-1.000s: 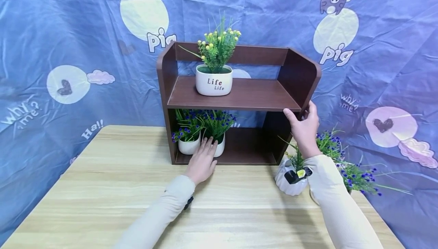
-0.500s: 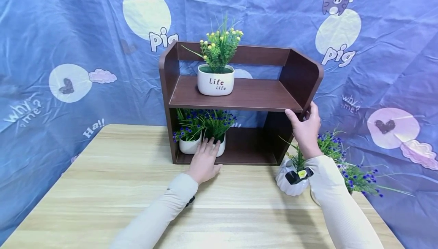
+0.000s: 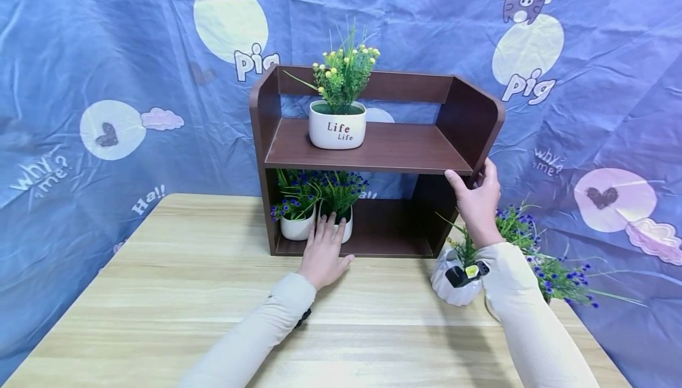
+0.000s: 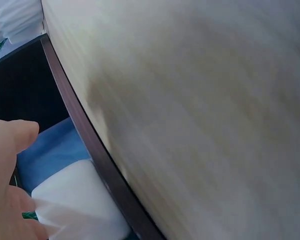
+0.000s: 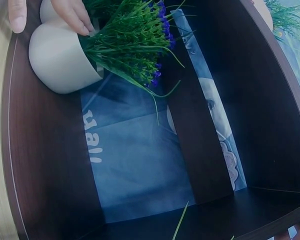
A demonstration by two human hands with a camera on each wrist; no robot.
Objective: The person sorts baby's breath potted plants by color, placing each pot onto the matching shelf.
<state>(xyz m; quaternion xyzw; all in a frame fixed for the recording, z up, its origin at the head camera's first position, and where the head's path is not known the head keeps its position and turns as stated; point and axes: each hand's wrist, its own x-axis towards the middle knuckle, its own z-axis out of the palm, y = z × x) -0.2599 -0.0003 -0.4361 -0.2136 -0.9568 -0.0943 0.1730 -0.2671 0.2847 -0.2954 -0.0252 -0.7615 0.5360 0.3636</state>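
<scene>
White pot (image 5: 60,60), left hand (image 3: 325,255) against it, fingers straight; brown shelf (image 3: 405,142), right hand (image 3: 479,204) gripping side

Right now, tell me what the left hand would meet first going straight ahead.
Probably the white pot right before the left hand, then the blue flowers; hand and pot may be touching.

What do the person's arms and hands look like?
The left sleeve and right sleeve are long and off-white. The left hand and right hand are gloveless. A black device with a yellow patch sits at the right wrist; a black piece shows beneath the left.
</scene>
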